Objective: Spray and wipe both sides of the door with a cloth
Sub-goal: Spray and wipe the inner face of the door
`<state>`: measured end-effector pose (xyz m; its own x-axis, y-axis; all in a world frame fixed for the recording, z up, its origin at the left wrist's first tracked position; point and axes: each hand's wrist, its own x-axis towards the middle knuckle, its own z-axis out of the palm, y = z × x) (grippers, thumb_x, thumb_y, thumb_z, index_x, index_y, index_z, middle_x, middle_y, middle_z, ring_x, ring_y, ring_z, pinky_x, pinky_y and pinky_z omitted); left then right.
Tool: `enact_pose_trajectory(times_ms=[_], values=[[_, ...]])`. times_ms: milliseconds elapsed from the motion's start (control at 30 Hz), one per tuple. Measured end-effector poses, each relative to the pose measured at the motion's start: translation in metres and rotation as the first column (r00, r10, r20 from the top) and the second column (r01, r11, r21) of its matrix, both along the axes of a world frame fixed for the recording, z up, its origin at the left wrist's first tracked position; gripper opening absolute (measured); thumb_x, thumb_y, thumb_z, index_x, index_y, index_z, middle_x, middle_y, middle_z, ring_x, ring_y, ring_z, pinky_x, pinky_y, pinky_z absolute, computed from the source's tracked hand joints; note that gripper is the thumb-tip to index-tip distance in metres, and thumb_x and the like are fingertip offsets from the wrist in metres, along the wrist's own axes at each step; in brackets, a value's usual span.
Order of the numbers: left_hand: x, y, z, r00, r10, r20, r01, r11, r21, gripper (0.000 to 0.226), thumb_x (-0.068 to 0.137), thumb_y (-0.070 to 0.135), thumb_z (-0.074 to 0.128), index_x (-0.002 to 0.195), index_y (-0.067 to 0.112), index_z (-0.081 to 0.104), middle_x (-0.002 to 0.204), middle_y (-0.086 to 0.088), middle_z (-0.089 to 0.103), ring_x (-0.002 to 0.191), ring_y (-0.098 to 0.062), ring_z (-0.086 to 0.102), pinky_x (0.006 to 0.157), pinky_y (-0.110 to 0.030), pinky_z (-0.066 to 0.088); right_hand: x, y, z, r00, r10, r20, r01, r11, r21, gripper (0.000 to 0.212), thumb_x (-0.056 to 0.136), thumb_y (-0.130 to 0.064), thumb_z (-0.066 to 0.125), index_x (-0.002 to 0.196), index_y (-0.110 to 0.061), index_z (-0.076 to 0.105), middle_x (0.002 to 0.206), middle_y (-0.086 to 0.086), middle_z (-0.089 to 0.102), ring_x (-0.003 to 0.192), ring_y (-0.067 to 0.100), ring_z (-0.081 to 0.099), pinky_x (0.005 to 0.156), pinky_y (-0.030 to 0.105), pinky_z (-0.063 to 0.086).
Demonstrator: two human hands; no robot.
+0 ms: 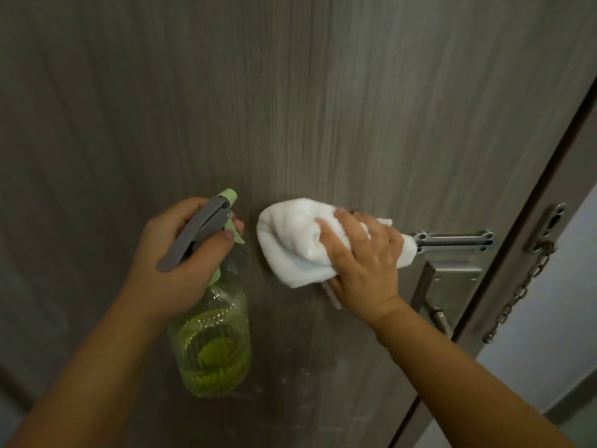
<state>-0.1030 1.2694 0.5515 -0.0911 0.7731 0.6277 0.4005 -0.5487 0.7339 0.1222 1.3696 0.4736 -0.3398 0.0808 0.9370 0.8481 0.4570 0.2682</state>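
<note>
Head view showed a grey-brown wood-grain door (pixel 323 108) filling nearly the whole picture, and every place below is given from the metal chain-lock slide (pixel 454 242) screwed across it near its right edge.

Just left of that slide, the right hand (pixel 363 263) lay on a bunched white cloth (pixel 290 244), fingers curled over the folds and gripping them, with the cloth pressed against the door face. One corner of the cloth reached the slide's left end and seemed to touch it, though the overlap was too small to be sure.

Further left of the slide, well past the cloth, the left hand (pixel 174 260) held a spray bottle (pixel 214 344) by its neck. Its fingers were wrapped round the grey trigger head (pixel 193 234), thumb across the front, and the pale green nozzle pointed up toward the door. The clear bottle body hung below the hand, lower than the slide, partly filled with yellow-green liquid. Hand and cloth were close but apart.

Directly below the slide sat a steel handle plate (pixel 452 292) with a lever handle. Right of the slide, on the door frame (pixel 529 221), a keeper plate carried a chain (pixel 520 292) hanging loose down the frame. Below and left of the slide, faint pale smears marked the lower door surface.
</note>
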Motion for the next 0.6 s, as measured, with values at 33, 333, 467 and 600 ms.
enact_pose_trajectory(times_ms=[33,333,467,600], values=[[0.0,0.0,0.0,1.0,-0.004,-0.001,0.004,1.0,0.001,0.014,0.076,0.015,0.058,0.085,0.012,0.068,0.091,0.004,0.071,0.076,-0.032,0.061,0.056,-0.017,0.048,0.005,0.001,0.01,1.0,0.002,-0.025,-0.001,1.0,0.006,0.054,0.087,-0.037,0.052,0.138,-0.026,0.035,0.131,0.008,0.042,0.109,0.033,0.046,0.083,0.048,0.039],[-0.004,-0.001,-0.003,0.999,-0.03,-0.027,0.03,1.0,0.002,0.011,0.076,0.014,0.058,0.082,0.014,0.067,0.089,0.006,0.07,0.071,-0.022,0.061,0.054,-0.007,0.043,0.055,0.012,0.118,0.957,-0.022,-0.29,0.045,0.997,0.07,0.053,0.096,-0.053,0.036,0.133,-0.016,0.03,0.13,0.021,0.045,0.111,0.031,0.039,0.089,0.045,0.035],[-0.01,0.003,-0.005,0.999,-0.049,-0.008,0.049,0.999,-0.005,0.011,0.077,0.015,0.059,0.081,0.019,0.068,0.089,0.002,0.072,0.077,-0.034,0.061,0.059,-0.017,0.046,0.034,0.009,0.107,0.852,-0.038,-0.522,0.053,0.999,0.014,0.047,0.094,-0.036,0.045,0.133,-0.019,0.027,0.132,0.023,0.048,0.115,0.027,0.038,0.099,0.041,0.032],[-0.012,0.005,-0.007,0.999,-0.045,-0.017,0.045,0.999,-0.007,0.011,0.077,0.016,0.059,0.083,0.019,0.067,0.09,0.004,0.072,0.079,-0.037,0.062,0.06,-0.018,0.046,0.008,0.002,0.064,0.817,-0.075,-0.572,0.065,0.997,-0.037,0.054,0.088,-0.033,0.049,0.135,-0.022,0.025,0.135,0.014,0.038,0.111,0.029,0.038,0.096,0.043,0.032]])
